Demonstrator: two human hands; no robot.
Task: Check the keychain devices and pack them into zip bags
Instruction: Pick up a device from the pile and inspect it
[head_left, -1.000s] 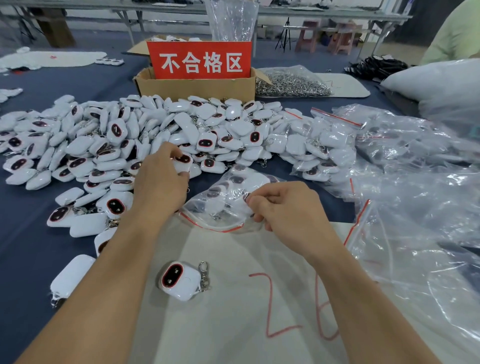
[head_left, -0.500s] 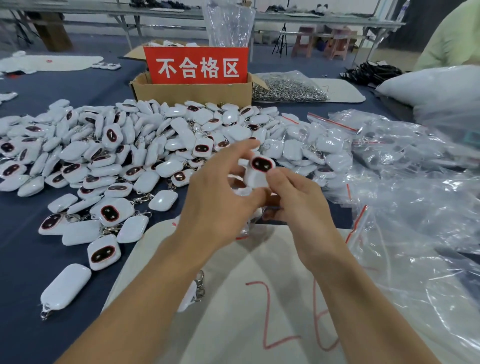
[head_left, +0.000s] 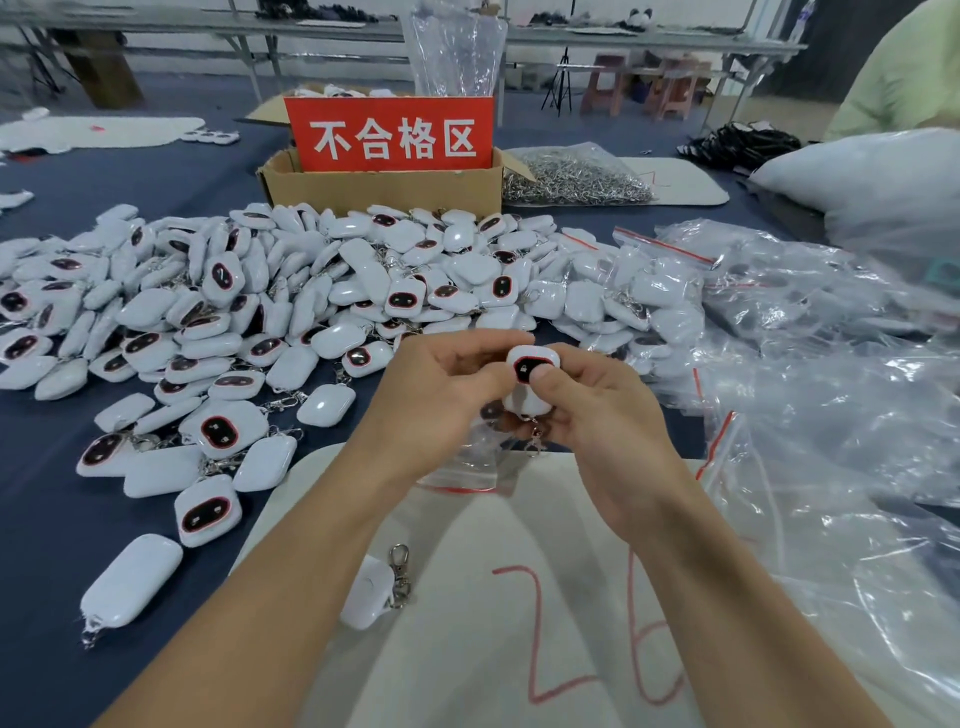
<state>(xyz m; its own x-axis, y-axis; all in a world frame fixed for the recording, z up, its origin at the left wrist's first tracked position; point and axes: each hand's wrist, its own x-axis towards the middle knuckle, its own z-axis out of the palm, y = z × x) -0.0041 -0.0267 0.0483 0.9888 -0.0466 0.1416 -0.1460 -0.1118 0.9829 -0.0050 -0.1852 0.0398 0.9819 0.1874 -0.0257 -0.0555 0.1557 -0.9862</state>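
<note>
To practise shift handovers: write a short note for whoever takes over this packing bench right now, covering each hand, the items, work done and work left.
Left hand and right hand both grip one keychain device, dark face up, right thumb on it.
A zip bag lies beneath the hands.
Done: filled bags lie to the right.
Left: finish checking this device, bag it, then work through the loose pile.
</note>
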